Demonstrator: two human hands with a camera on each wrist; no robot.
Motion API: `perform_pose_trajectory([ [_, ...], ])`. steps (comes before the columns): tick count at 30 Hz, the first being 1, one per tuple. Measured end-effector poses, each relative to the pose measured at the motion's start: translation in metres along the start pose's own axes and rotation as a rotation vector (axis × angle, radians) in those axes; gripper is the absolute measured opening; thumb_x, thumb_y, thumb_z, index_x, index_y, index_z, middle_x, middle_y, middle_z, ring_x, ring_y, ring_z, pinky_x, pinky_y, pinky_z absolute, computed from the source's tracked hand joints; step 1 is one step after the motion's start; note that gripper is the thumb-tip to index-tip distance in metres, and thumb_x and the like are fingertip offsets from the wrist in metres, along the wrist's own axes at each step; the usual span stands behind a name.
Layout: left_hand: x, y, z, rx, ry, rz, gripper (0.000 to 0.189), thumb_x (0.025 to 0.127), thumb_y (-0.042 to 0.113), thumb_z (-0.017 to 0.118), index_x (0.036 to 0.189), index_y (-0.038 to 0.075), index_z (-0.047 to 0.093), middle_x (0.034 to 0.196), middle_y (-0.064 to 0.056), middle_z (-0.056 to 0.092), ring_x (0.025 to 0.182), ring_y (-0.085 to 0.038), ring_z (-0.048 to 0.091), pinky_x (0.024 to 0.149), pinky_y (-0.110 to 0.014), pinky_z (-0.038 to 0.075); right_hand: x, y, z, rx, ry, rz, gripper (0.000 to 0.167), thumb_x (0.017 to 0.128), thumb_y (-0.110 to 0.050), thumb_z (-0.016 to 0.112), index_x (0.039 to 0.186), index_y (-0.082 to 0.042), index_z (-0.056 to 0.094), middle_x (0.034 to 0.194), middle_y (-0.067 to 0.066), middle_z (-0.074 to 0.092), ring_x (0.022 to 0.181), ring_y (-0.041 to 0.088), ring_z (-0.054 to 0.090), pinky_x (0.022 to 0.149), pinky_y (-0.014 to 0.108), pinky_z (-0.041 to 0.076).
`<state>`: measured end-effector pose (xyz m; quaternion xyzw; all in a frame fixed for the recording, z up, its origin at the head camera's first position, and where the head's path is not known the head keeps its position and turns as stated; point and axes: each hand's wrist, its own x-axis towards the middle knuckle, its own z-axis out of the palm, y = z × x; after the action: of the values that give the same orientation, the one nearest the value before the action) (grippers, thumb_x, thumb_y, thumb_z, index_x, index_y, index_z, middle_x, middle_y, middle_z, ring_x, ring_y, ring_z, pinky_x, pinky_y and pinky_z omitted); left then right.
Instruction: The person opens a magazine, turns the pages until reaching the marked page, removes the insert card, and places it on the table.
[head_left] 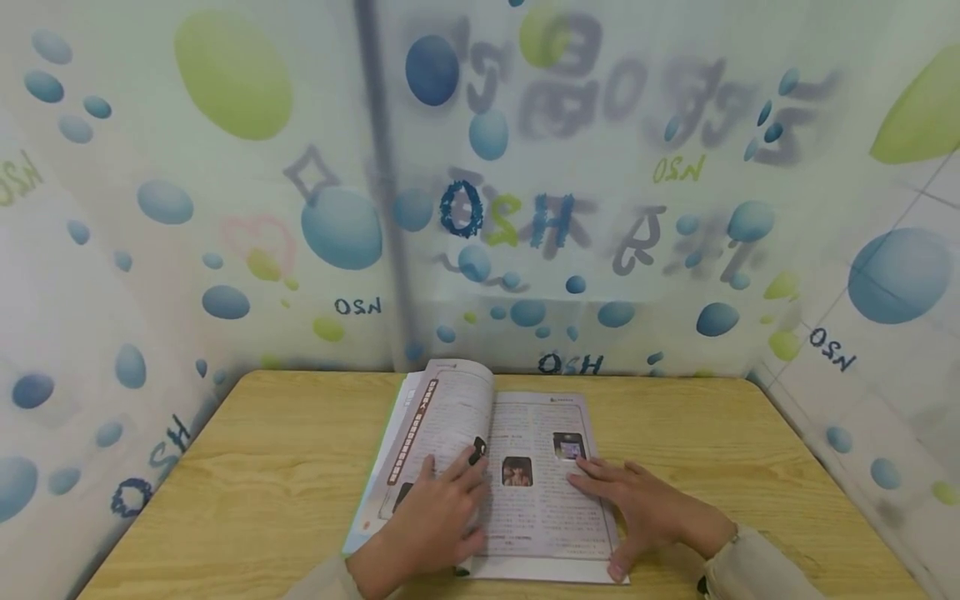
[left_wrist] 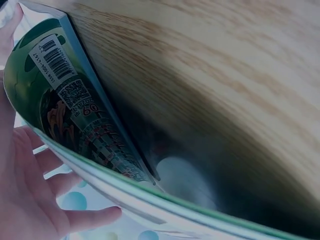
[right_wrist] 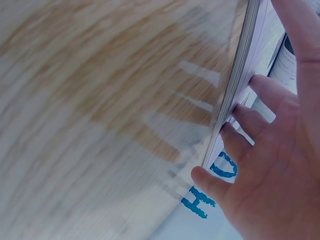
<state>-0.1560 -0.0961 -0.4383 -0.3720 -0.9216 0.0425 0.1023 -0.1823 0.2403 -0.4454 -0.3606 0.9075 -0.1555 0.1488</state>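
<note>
An open magazine [head_left: 551, 508] lies on the wooden table, its pages printed with text and small photos. My left hand [head_left: 435, 521] rests on the left page [head_left: 442, 417], which curves up toward the spine, with its fingers spread. Across from it, my right hand [head_left: 641, 504] touches the right page's outer edge, fingers extended and thumb near the lower corner. In the left wrist view, the green back cover [left_wrist: 30, 50] with a barcode bows up off the table beside the left hand [left_wrist: 30, 185]. The right wrist view has the right hand's [right_wrist: 275, 145] fingertips along the magazine's page edges [right_wrist: 232, 85].
The wooden table [head_left: 285, 450] extends on both sides of the magazine. Behind it hangs a pale curtain [head_left: 465, 325] with blue and green drops and mirrored H2O lettering. Similar patterned panels stand at left and right, close to the table's sides.
</note>
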Motion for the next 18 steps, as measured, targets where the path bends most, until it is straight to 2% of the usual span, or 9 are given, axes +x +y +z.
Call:
perform_pose_trajectory([
  [11,-0.0021,-0.0017,0.0012,-0.121,-0.061,-0.083,0.050,0.091,0.045,0.060,0.130,0.012,0.063,0.149,-0.010,0.048,0.140,-0.035,0.041,0.086,-0.069,0.047,-0.0001,0.0010,0.0009,-0.008,0.003,-0.011,0.118,0.056,-0.067,0.082,0.154,-0.017,0.039,0.160,0.016,0.031,0.143,0.042,0.031,0.104,0.074,0.025],
  [18,-0.0033,-0.0025,0.0034,-0.142,-0.047,-0.094,0.051,0.092,0.043,0.058,0.132,0.011,0.062,0.149,-0.012,0.048,0.139,-0.035,0.042,0.082,-0.069,0.048,0.0004,0.0013,-0.0005,0.000,-0.002,-0.001,0.118,0.057,-0.069,0.081,0.154,-0.018,0.039,0.160,0.015,0.030,0.144,0.041,0.030,0.104,0.074,0.024],
])
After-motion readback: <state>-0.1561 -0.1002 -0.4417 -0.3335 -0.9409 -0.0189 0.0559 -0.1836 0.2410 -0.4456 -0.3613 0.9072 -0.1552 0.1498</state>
